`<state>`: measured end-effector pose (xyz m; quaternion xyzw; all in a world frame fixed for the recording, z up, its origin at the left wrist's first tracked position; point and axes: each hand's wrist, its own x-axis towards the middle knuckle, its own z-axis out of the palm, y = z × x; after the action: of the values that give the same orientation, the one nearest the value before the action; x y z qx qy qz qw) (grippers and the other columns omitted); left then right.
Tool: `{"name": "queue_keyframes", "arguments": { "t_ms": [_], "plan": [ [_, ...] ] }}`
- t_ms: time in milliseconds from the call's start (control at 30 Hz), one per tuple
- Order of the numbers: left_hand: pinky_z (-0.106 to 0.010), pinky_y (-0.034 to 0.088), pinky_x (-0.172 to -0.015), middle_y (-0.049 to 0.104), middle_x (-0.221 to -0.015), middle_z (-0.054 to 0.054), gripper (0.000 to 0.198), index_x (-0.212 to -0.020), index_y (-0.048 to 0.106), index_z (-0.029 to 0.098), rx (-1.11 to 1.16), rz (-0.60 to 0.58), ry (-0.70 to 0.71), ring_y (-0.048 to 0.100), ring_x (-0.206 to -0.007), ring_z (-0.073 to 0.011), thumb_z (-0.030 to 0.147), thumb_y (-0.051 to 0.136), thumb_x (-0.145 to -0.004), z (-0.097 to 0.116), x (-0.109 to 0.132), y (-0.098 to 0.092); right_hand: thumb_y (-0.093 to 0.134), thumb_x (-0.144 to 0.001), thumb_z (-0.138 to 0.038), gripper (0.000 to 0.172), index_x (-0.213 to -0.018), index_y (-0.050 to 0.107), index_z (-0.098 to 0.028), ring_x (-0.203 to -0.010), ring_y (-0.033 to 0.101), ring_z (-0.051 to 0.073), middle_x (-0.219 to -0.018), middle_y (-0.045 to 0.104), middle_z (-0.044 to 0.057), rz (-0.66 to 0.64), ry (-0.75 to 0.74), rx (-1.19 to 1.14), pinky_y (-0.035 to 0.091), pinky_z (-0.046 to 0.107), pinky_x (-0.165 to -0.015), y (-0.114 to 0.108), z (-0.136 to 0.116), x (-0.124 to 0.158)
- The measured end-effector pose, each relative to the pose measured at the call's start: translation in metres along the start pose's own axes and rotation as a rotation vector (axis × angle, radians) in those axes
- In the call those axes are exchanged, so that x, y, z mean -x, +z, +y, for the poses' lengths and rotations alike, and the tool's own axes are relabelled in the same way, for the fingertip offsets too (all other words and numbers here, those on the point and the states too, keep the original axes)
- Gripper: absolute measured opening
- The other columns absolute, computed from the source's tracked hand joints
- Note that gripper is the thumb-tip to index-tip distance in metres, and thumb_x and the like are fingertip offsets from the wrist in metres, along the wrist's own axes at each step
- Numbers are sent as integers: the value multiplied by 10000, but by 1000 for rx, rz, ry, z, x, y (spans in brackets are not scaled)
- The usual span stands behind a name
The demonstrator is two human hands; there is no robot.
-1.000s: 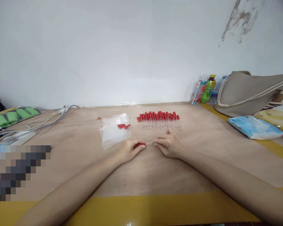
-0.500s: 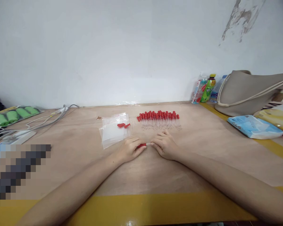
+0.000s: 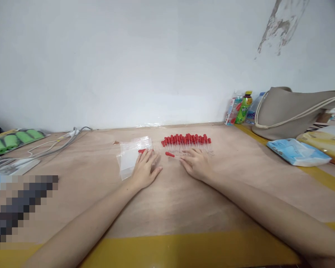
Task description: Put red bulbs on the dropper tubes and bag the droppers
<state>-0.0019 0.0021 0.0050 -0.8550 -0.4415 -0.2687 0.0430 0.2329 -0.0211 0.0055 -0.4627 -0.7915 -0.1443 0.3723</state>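
Observation:
My right hand (image 3: 197,163) is closed on the clear stem of a red-capped dropper (image 3: 170,154), whose red end points left. Just beyond that hand lies a row of several red-capped droppers (image 3: 187,139), side by side with their clear stems toward me. My left hand (image 3: 146,169) is spread over the right part of some clear plastic bags (image 3: 127,158), fingers apart. Beside its fingertips a loose red cap (image 3: 141,150) shows on the bags; the hand hides whatever else lies there.
Cables (image 3: 72,137) and a pack of green rolls (image 3: 13,139) lie at the left. At the right stand bottles (image 3: 243,108) and a grey bag (image 3: 290,111), with a blue tissue pack (image 3: 298,152) in front. A wall rises behind the table.
My left hand has let go of the dropper's red cap and moved left onto the bags, opening. My right hand still holds the dropper, now nearer the row.

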Motion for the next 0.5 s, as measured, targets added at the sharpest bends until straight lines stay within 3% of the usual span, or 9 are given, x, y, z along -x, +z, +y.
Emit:
{"name": "queue_keyframes", "arguments": {
  "t_ms": [100, 200, 367, 500],
  "plan": [
    [-536, 130, -1035, 241, -1422, -141, 590, -1316, 367, 192, -106, -17, -115, 130, -1324, -316, 464, 475, -804, -9, -1, 2, 459, -843, -324, 263, -784, 691, -217, -818, 494, 208, -826, 618, 80, -29, 207, 98, 319, 369, -740, 15, 0, -23],
    [-562, 95, -1023, 191, -1437, -152, 609, -1336, 335, 204, -126, -56, -182, 87, -1330, -325, 491, 447, -810, -11, -1, 4, 422, -850, -312, 286, -779, 682, -216, -821, 497, 205, -805, 624, 75, -121, 354, 124, 287, 362, -738, 36, -9, -49],
    [-560, 91, -1019, 173, -1443, -145, 613, -1353, 296, 227, -99, -130, -247, 82, -1332, -315, 502, 422, -820, -9, -1, 4, 395, -841, -300, 289, -845, 661, -186, -871, 530, 226, -842, 653, 97, -239, 490, 140, 243, 375, -771, 67, -27, -81],
    [-555, 96, -1016, 148, -1447, -152, 623, -1356, 287, 224, -78, -170, -265, 70, -1333, -315, 518, 410, -820, -8, -1, 3, 405, -832, -298, 285, -819, 645, -146, -837, 562, 234, -810, 660, 126, -296, 548, 149, 219, 385, -772, 78, -32, -89]
  ]
}}
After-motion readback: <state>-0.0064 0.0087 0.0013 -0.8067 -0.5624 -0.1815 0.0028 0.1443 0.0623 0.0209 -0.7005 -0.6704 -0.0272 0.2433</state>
